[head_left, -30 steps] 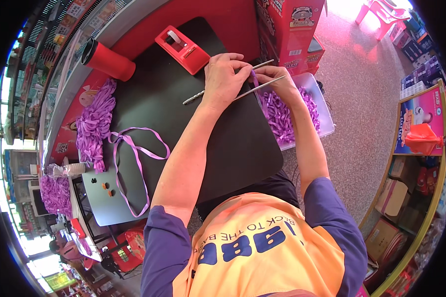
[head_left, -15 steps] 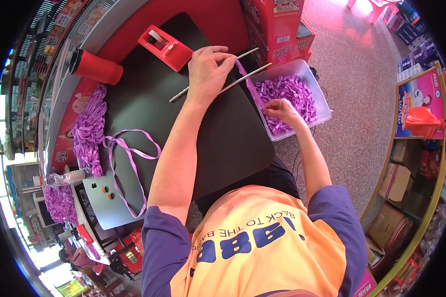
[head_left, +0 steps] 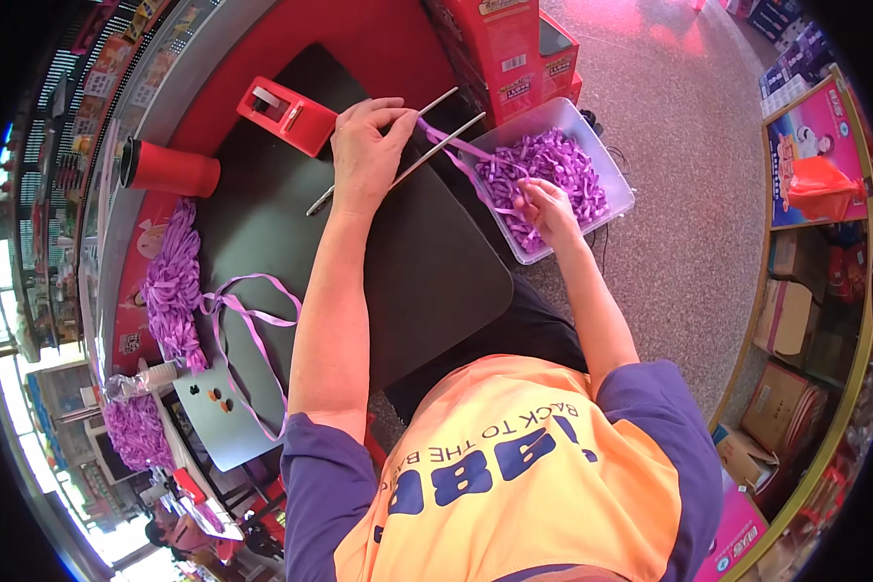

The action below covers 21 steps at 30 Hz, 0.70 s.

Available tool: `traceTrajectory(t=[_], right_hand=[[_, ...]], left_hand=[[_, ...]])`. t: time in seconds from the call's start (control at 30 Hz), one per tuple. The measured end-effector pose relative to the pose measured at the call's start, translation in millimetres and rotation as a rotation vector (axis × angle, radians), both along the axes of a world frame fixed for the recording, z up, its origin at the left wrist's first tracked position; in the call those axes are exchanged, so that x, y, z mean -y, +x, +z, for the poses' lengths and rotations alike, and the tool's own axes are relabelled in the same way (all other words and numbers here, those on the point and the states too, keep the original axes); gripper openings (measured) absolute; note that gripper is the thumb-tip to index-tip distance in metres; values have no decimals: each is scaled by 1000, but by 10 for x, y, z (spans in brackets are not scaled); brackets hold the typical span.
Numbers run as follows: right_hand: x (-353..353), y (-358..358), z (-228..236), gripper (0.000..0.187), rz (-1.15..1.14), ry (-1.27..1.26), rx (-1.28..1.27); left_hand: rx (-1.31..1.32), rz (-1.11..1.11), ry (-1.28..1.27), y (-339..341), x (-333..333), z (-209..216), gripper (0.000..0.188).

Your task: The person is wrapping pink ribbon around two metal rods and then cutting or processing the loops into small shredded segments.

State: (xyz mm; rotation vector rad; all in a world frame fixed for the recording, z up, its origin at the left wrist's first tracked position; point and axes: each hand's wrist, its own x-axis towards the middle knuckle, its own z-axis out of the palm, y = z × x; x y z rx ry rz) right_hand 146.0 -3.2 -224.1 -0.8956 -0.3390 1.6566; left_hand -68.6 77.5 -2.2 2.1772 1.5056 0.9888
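My left hand (head_left: 371, 155) is above the black table (head_left: 427, 281), its thumb and fingers pinched on a purple ribbon (head_left: 464, 167). Two thin metal rods (head_left: 440, 147) lie under that hand, roughly parallel, their ends reaching past the table edge. From the left fingertips the ribbon drops over the near side of a clear plastic bin (head_left: 629, 199), and one strand crosses toward my right hand (head_left: 548, 206). That hand is over the bin, fingers closed on the ribbon. Loose, crinkled purple ribbon (head_left: 574, 160) fills the bin.
A red tape dispenser (head_left: 291, 116) and a red tumbler (head_left: 177, 170) are at the table's far left. A purple ribbon bundle (head_left: 172, 286) hangs by the left edge, near a silver panel (head_left: 228, 432). Red boxes (head_left: 500, 58) stand behind the bin; shelves (head_left: 781, 320) line the right.
My right hand has lifted a little within the bin, and a ribbon strand now stretches across to it. My left hand keeps its pinch by the rods. The whole view has shifted slightly.
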Motion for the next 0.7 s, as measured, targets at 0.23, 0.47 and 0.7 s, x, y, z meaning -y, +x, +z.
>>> traceTrajectory(t=[0.23,0.47,0.7], right_hand=[[-219,-113,-113,20,-107,94,1208],[-281,-256,-277,21,84,13,1058],[-480,-267,-31,19,214,-115,-67]], left_hand=[[5,-6,-3,18,-7,9,20],[0,-3,-9,43,-1,27,19],[-9,2,-21,28,4,21,19]])
